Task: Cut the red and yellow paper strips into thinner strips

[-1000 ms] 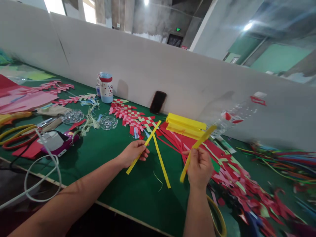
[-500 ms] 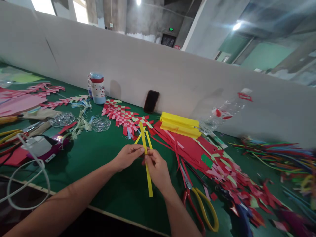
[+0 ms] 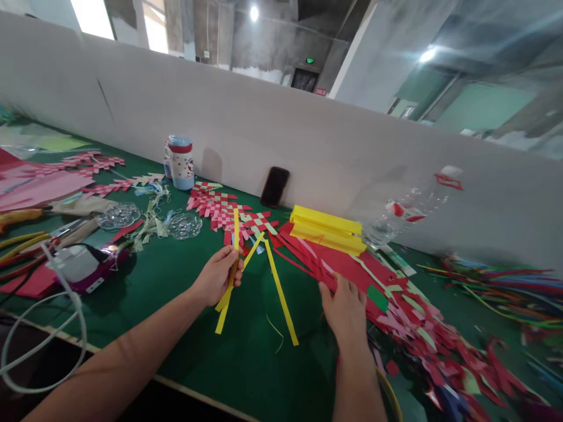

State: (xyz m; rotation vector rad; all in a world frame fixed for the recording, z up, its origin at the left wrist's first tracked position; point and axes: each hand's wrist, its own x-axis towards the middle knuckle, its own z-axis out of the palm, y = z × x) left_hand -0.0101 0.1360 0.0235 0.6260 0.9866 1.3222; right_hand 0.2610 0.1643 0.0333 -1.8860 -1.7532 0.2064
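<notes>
My left hand [image 3: 220, 272] is closed on a yellow paper strip [image 3: 236, 225], which stands up past the fingertips. Just behind it a second yellow strip [image 3: 252, 251] lies slanted on the green tabletop, and a third strip [image 3: 282, 295] lies apart to the right. My right hand [image 3: 345, 308] is over the edge of the red paper strips [image 3: 308, 258], fingers slightly bent and apart. Whether its fingertips touch the paper I cannot tell. Scissors [image 3: 391, 395] are mostly hidden under the right wrist; part of the yellow handle shows.
Woven paper strips [image 3: 224, 211], a phone [image 3: 275, 186] and folded yellow paper [image 3: 325, 228] lie along the partition. A cup [image 3: 182, 164] and a plastic bottle [image 3: 404, 205] stand there. A glue gun [image 3: 83, 266] with its cable is at left; paper scraps [image 3: 440, 340] lie at right.
My hands have moved apart. My right hand has let go of the yellow strip and moved right to the red paper. The left hand has shifted left with a strip.
</notes>
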